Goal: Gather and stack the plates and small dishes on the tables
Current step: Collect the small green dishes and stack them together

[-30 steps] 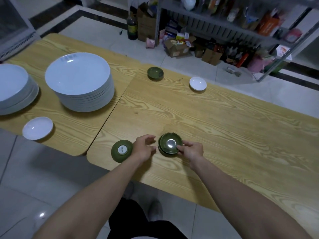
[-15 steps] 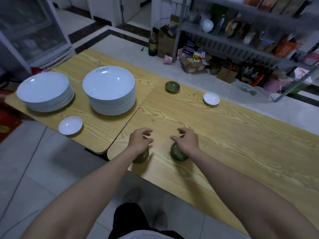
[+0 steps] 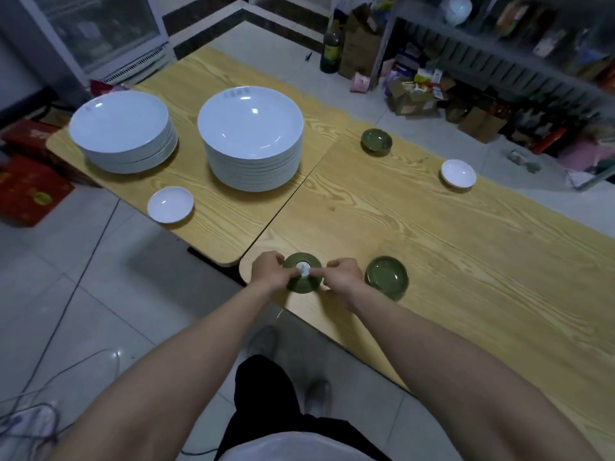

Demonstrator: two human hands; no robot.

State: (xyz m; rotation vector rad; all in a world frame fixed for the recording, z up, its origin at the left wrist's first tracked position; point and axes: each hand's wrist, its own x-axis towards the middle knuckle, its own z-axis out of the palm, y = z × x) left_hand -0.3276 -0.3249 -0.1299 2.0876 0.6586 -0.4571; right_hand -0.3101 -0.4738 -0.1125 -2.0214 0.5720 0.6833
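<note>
An upside-down green dish (image 3: 303,277) with a white foot lies at the near left corner of the right table (image 3: 449,247). My left hand (image 3: 270,271) grips its left rim and my right hand (image 3: 341,276) pinches its right side. Just to the right sits a small stack of upright green dishes (image 3: 387,277). Another green dish (image 3: 376,142) and a small white dish (image 3: 458,173) stand at the far edge. On the left table (image 3: 199,84) are two tall stacks of white plates (image 3: 121,129) (image 3: 251,136) and a small white dish (image 3: 170,204).
A metal shelf rack (image 3: 499,58) with boxes and bottles stands behind the tables. A dark bottle (image 3: 330,44) is on the floor. Red boxes (image 3: 26,191) lie at the far left. A cable (image 3: 50,377) runs across the tiled floor near my feet.
My right hand left the stacked green dishes and moved left; both hands now hold the upside-down green dish. The camera tilted and shifted left.
</note>
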